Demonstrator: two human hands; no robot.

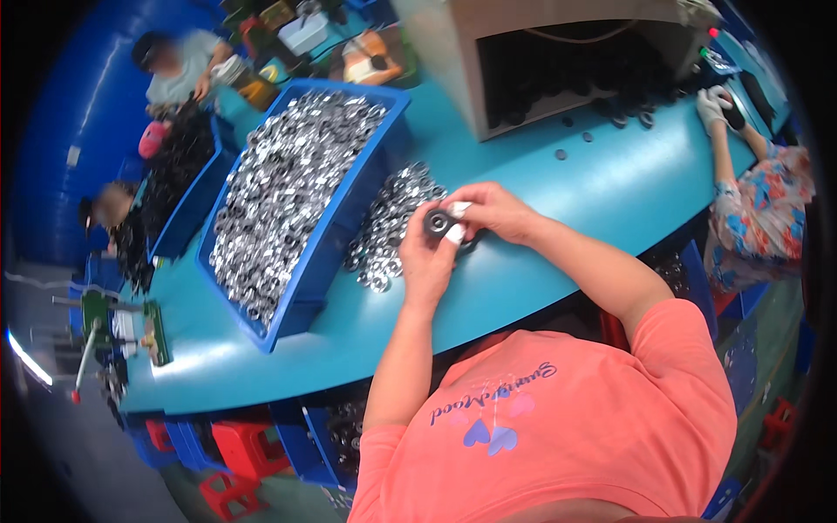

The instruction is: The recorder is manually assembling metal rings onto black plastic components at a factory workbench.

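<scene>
Between my two hands is a small black wheel (432,228) with a shiny metal ring in its centre. My left hand (421,268) is closed round its near left side, the thumb on its face. From the far right, my right hand (500,213) grips the same wheel with its fingertips. White wraps cover fingertips on both hands. Just left of and under my hands, a loose pile of small metal rings (397,213) lies on the blue-green table (523,174). Whatever sits behind my fingers is hidden.
A blue tub (307,277) heaped with metal rings stands left of the pile. At the back, a large pale box (445,61) with an open front holds dark parts. A green hand press (100,322) is at far left. A gloved person (758,205) works at right; others sit at left.
</scene>
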